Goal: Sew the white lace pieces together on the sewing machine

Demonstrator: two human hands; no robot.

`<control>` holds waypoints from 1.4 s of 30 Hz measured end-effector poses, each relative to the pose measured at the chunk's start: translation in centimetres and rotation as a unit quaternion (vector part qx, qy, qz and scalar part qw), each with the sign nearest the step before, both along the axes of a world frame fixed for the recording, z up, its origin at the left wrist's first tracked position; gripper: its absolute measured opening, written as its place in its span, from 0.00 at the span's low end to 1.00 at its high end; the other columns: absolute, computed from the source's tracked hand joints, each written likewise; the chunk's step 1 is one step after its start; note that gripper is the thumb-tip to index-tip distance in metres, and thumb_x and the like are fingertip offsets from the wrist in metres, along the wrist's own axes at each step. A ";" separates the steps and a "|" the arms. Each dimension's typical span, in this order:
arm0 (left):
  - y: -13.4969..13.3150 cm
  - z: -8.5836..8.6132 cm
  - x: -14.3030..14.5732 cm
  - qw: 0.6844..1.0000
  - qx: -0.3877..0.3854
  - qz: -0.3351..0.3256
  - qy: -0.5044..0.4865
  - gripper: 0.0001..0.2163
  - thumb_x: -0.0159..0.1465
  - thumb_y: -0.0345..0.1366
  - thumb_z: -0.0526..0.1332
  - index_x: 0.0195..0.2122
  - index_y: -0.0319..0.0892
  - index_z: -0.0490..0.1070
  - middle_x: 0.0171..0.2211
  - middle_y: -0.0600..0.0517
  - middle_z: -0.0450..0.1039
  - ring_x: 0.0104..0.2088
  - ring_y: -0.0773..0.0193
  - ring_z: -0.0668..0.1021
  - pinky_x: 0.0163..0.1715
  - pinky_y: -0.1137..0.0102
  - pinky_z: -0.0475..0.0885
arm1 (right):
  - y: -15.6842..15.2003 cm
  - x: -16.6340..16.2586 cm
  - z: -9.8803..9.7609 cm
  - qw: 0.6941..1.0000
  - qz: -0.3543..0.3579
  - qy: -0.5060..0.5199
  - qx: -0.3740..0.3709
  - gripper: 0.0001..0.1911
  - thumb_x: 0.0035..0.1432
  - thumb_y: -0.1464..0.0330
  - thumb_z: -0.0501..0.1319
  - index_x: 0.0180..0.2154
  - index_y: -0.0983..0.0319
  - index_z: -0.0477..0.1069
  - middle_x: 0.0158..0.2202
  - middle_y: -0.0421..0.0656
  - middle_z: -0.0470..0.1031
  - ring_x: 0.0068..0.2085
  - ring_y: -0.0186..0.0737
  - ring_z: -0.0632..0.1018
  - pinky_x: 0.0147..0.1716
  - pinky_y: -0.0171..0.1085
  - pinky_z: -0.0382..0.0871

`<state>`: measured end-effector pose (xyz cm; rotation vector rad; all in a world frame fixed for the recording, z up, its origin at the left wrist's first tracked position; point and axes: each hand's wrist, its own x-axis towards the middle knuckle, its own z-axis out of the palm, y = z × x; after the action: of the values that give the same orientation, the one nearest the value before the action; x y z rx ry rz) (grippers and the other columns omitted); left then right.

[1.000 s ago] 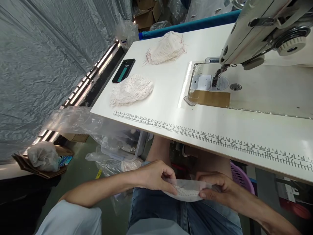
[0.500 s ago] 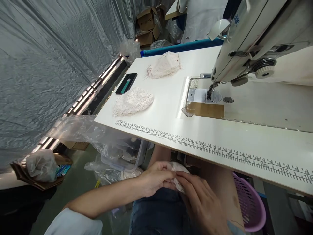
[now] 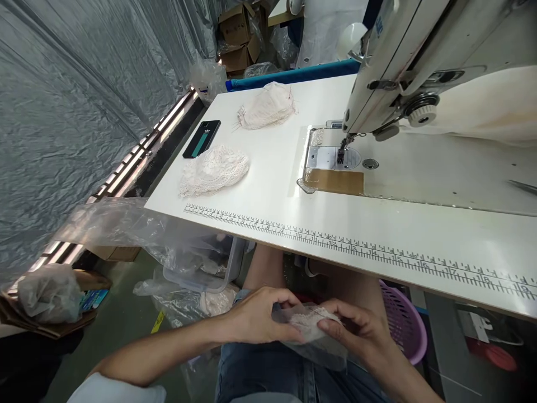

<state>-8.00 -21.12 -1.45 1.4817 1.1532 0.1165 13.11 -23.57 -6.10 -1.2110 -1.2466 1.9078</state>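
Observation:
Over my lap I hold a small piece of white lace fabric with sheer cloth hanging below it. My left hand grips its left side, thumb in front and fingers behind. On the right side, my right hand pinches its edge between thumb and fingers. Beyond them, on the white sewing table, lie a white lace piece and, farther back, a pale cloth piece with loose threads. The sewing machine's presser foot stands over the needle plate with no cloth under it.
A phone lies at the table's left side. Under the front edge are a clear plastic bin and a purple basket. Scissor-like metal tips show at the far right. Cardboard boxes stand behind.
Both hands have drawn the lace piece apart, so more of it and its sheer cloth shows. My right hand has turned to show its thumb. The view has shifted right.

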 end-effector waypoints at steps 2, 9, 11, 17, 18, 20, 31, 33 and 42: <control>-0.1 -0.2 0.1 1.000 -0.014 0.015 -0.013 0.12 0.52 0.43 0.67 0.33 0.40 0.75 0.27 0.56 0.69 0.30 0.68 0.70 0.28 0.76 0.60 | -0.2 0.5 -0.2 1.000 0.003 -0.004 -0.012 0.13 0.53 0.57 0.64 0.29 0.61 0.75 0.26 0.39 0.74 0.30 0.35 0.73 0.29 0.30 0.66; 0.0 -0.3 -0.1 0.997 -0.042 0.017 -0.064 0.11 0.52 0.41 0.68 0.27 0.37 0.74 0.26 0.55 0.67 0.28 0.71 0.68 0.27 0.78 0.59 | -0.2 0.5 0.0 0.997 0.072 0.011 -0.034 0.17 0.53 0.54 0.62 0.32 0.63 0.74 0.29 0.41 0.74 0.32 0.38 0.72 0.31 0.34 0.66; 0.1 -0.2 -0.1 0.995 -0.077 0.021 -0.067 0.11 0.53 0.41 0.67 0.30 0.37 0.75 0.28 0.55 0.69 0.28 0.70 0.69 0.28 0.78 0.60 | -0.2 0.2 0.1 0.996 0.077 0.014 -0.034 0.17 0.52 0.54 0.63 0.31 0.63 0.74 0.27 0.40 0.73 0.30 0.37 0.71 0.30 0.33 0.65; 0.1 0.3 0.0 0.987 -0.140 0.030 -0.076 0.12 0.58 0.41 0.63 0.36 0.35 0.75 0.27 0.52 0.71 0.27 0.69 0.70 0.26 0.77 0.63 | -0.1 0.1 0.1 0.996 0.072 0.025 -0.051 0.17 0.54 0.55 0.62 0.29 0.63 0.71 0.25 0.38 0.68 0.28 0.33 0.67 0.27 0.31 0.61; 0.1 0.4 -0.1 0.986 -0.142 0.029 -0.078 0.12 0.59 0.41 0.61 0.36 0.35 0.74 0.28 0.51 0.71 0.28 0.69 0.70 0.26 0.77 0.64 | -0.2 0.2 0.1 0.995 0.075 0.031 -0.055 0.16 0.54 0.55 0.62 0.29 0.63 0.71 0.25 0.37 0.68 0.28 0.33 0.67 0.28 0.31 0.60; 0.2 0.5 -0.1 0.985 -0.144 0.031 -0.086 0.12 0.61 0.41 0.59 0.36 0.35 0.74 0.30 0.50 0.72 0.29 0.68 0.72 0.28 0.77 0.65 | -0.3 0.4 0.1 0.994 0.079 0.041 -0.061 0.16 0.55 0.56 0.61 0.30 0.63 0.71 0.26 0.37 0.68 0.28 0.33 0.67 0.28 0.31 0.60; -0.2 -0.2 -0.1 0.994 -0.104 0.012 -0.044 0.12 0.54 0.42 0.66 0.34 0.38 0.76 0.30 0.49 0.78 0.34 0.62 0.79 0.32 0.75 0.70 | -0.6 0.9 -0.7 0.993 0.092 0.009 -0.072 0.14 0.53 0.56 0.63 0.31 0.61 0.73 0.26 0.38 0.70 0.29 0.35 0.68 0.28 0.31 0.60; -0.1 0.0 -0.1 0.993 -0.113 0.008 -0.036 0.13 0.55 0.43 0.66 0.35 0.37 0.77 0.30 0.48 0.79 0.33 0.61 0.79 0.31 0.75 0.70 | -0.6 0.9 -0.8 0.994 0.087 0.007 -0.073 0.13 0.52 0.57 0.64 0.31 0.61 0.74 0.26 0.38 0.71 0.29 0.35 0.69 0.28 0.31 0.61; 0.4 0.2 -0.5 0.983 -0.173 0.011 -0.054 0.13 0.57 0.41 0.63 0.38 0.37 0.77 0.30 0.49 0.78 0.32 0.66 0.78 0.32 0.77 0.70 | -0.2 0.9 -0.2 0.993 0.095 -0.005 -0.066 0.16 0.50 0.55 0.65 0.26 0.62 0.72 0.23 0.37 0.68 0.27 0.34 0.68 0.27 0.31 0.61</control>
<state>-8.48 -20.77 -1.30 1.1424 1.0429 0.0101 14.00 -23.82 -6.28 -1.2068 -1.2975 2.1537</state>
